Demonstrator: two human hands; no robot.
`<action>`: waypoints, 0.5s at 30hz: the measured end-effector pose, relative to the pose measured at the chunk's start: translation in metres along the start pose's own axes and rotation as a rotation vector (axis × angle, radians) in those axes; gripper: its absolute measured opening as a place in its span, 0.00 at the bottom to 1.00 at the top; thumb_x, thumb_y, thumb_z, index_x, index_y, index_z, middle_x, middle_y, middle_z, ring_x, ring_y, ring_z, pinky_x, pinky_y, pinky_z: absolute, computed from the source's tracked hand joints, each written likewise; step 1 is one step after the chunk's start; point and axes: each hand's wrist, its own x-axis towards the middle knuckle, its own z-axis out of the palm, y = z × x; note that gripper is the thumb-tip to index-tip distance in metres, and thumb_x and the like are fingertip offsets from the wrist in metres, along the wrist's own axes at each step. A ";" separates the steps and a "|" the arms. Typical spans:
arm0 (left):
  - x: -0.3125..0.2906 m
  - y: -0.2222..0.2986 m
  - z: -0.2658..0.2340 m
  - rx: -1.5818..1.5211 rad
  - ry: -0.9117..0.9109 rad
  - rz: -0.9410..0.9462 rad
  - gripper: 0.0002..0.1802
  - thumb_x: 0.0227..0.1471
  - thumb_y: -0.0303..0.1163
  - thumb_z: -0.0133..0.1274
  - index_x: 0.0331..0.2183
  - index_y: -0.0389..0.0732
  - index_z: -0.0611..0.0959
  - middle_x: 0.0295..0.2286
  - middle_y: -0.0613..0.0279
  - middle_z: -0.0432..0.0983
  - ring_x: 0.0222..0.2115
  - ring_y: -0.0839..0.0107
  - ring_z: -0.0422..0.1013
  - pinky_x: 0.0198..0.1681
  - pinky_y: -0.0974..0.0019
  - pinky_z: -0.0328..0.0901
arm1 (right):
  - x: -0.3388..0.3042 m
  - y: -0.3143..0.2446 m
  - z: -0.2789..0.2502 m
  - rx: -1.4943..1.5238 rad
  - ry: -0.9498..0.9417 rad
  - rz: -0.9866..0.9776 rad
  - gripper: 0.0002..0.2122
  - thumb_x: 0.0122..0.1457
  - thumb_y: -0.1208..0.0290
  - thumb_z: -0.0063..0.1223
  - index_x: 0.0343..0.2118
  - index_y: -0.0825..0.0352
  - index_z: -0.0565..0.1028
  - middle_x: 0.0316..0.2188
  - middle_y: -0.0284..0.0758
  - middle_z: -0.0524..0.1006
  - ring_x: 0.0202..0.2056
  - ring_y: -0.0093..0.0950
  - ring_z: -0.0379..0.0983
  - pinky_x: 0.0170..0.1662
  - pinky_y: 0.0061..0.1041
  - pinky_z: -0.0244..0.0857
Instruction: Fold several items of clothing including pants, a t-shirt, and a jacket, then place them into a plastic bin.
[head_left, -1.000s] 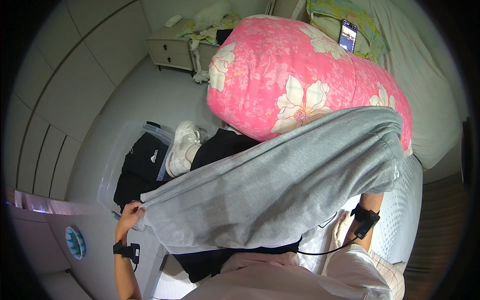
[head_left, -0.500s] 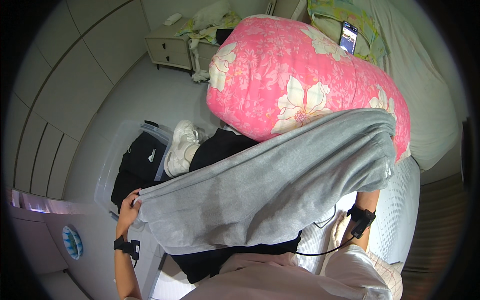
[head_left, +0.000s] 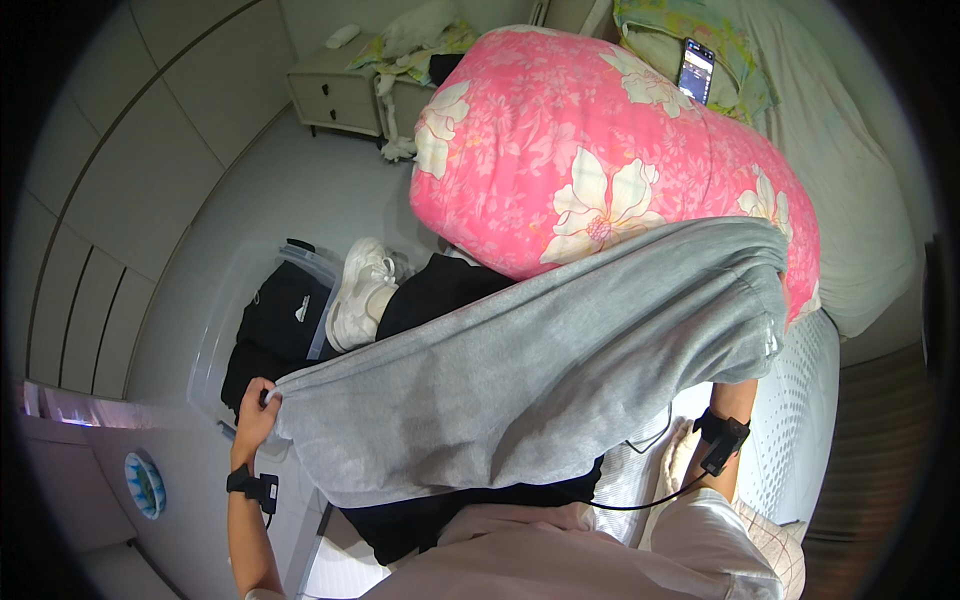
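Note:
A soft grey garment (head_left: 480, 380) stretches across my lap, and its exact kind is hard to tell from how it lies. My left hand (head_left: 258, 408) pinches its left end, thumb and fingers closed on the edge. At the other end the cloth drapes over my right hand (head_left: 785, 292), so only a sliver of skin shows beside it. That end is held up and drawn into folds, with a small white mark near its edge. My legs in black trousers (head_left: 440, 295) lie beneath the cloth, and a white shoe (head_left: 358, 300) sticks out past it.
A pink flowered quilt (head_left: 520, 130) is heaped on the bed ahead, with a phone (head_left: 696, 72) behind it. On the floor to the left stands a clear plastic bin (head_left: 215, 345) holding black clothes (head_left: 283, 315). A nightstand (head_left: 340, 103) stands farther back.
Almost nothing differs. The garment stays stretched between both hands, and the whole view has shifted very slightly.

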 end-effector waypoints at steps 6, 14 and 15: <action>0.012 -0.003 0.002 -0.182 0.026 0.031 0.04 0.48 0.21 0.49 0.31 0.35 0.72 0.28 0.62 0.63 0.30 0.72 0.61 0.35 0.72 0.58 | -0.002 -0.014 -0.029 -0.014 -0.011 -0.013 0.18 0.59 0.72 0.48 0.52 0.74 0.67 0.47 0.40 0.73 0.48 0.31 0.69 0.52 0.26 0.61; 0.047 0.013 0.017 0.101 0.061 0.276 0.07 0.38 0.18 0.43 0.26 0.30 0.70 0.26 0.47 0.64 0.30 0.50 0.63 0.36 0.60 0.60 | 0.009 -0.042 -0.046 -0.038 -0.009 -0.080 0.18 0.60 0.71 0.47 0.51 0.74 0.68 0.47 0.40 0.73 0.47 0.31 0.69 0.52 0.27 0.61; 0.050 0.016 0.023 0.107 0.047 0.301 0.07 0.38 0.18 0.43 0.26 0.29 0.70 0.27 0.47 0.64 0.31 0.50 0.64 0.36 0.59 0.61 | 0.010 -0.044 -0.047 -0.042 -0.005 -0.087 0.18 0.60 0.71 0.47 0.51 0.74 0.68 0.47 0.40 0.73 0.47 0.31 0.69 0.52 0.27 0.61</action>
